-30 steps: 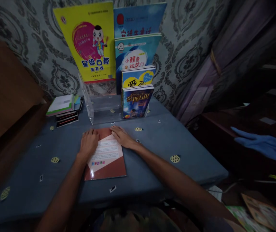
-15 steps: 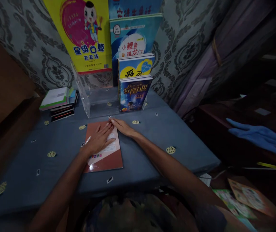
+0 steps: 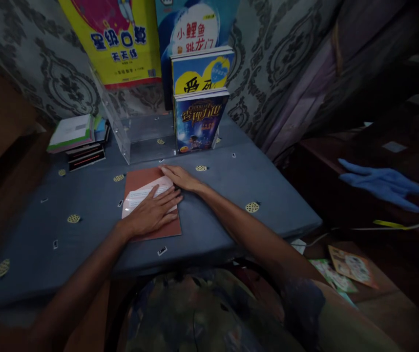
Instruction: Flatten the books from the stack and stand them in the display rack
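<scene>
A thin book [image 3: 136, 180] with a reddish-brown cover and a white printed panel lies flat on the cloth-covered table. My left hand [image 3: 154, 209] rests palm-down across its lower half, fingers stretched toward the right edge. At the book's far right corner is my right hand [image 3: 180, 178], lying low with its fingers extended, the tips touching the corner. Both hands are open and neither grips anything. Part of the cover is hidden under the left hand.
Behind the book stands a clear acrylic rack [image 3: 147, 149] holding several upright books, including a dark blue one [image 3: 199, 122] in front. A small pile of books [image 3: 72, 132] sits at the back left. To the right, a blue glove [image 3: 381, 181] lies on a dark surface.
My left hand has slid down the cover toward the near right edge, uncovering more of the white panel. My right hand stays by the far right corner. The view has tilted downward.
</scene>
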`<state>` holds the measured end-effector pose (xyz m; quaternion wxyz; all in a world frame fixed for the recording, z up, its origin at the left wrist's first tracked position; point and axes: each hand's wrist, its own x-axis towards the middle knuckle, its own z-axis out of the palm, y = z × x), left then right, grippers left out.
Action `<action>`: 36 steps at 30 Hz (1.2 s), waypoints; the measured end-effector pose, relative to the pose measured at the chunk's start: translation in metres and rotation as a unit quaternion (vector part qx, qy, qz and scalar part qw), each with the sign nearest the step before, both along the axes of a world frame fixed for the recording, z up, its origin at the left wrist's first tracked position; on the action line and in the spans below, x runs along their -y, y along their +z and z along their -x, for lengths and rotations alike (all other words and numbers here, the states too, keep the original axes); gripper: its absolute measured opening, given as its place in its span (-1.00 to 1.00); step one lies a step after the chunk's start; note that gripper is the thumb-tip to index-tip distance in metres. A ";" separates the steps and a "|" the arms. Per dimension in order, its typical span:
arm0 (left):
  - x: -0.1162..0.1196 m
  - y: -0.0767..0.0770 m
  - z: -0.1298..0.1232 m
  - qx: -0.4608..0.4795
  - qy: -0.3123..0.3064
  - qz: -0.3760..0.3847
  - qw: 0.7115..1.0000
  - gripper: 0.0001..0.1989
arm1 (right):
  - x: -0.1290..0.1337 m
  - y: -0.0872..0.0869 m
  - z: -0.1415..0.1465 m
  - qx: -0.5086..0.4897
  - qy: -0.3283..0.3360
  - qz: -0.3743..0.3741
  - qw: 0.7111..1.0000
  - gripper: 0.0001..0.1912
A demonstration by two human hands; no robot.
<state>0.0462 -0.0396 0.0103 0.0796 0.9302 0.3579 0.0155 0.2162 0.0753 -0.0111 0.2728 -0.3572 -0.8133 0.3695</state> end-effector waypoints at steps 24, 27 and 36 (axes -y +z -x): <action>0.096 -0.007 -0.015 0.002 -0.043 -0.035 0.998 -0.30 | 0.049 0.000 -0.002 0.179 0.019 -0.184 0.966 -0.48; 0.117 -0.009 -0.023 -0.015 -0.048 -0.054 0.997 -0.40 | 0.069 -0.003 -0.013 0.173 0.038 -0.192 0.965 -0.47; 0.155 0.056 -0.028 0.001 -0.053 -0.167 0.985 -0.53 | 0.105 0.001 -0.067 0.088 0.118 -0.130 0.981 -0.51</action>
